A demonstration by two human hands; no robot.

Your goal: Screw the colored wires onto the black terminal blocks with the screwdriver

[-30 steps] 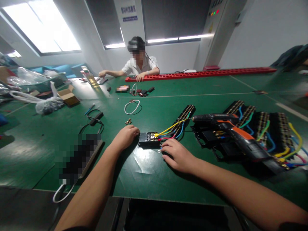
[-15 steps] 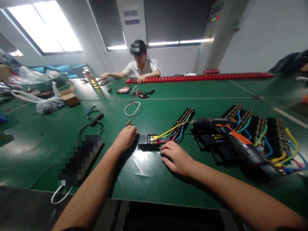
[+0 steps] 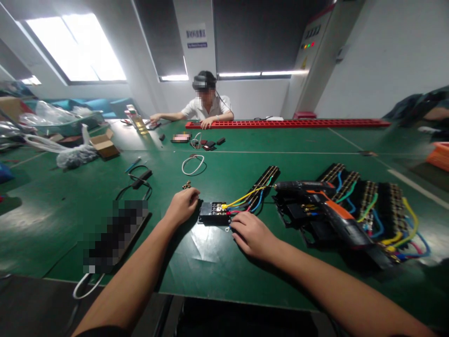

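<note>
A black terminal block [image 3: 206, 216] lies on the green table in front of me, between my hands. Yellow, blue and red wires run from its right end toward a long black strip with brass contacts [image 3: 264, 181]. My left hand [image 3: 181, 205] is at the block's left side, fingers curled together; whatever they pinch is hidden. Just beyond it sits a small pile of brass screws [image 3: 187, 185]. My right hand [image 3: 254, 237] rests by the block's right front corner, its fingers closed around a wire end. A ring terminal [image 3: 227, 229] sticks out at those fingertips.
A black and orange power drill [image 3: 336, 210] lies across other wired blocks at the right. To the left are a pixelated dark box [image 3: 117, 234] and a black cable [image 3: 140, 178]. A person [image 3: 206, 100] sits across the table behind a red slotted rail [image 3: 298, 123].
The camera view has tilted up slightly, so the scene sits lower. My left fingers have curled downward beside the block. The right hand stays at the ring terminal.
</note>
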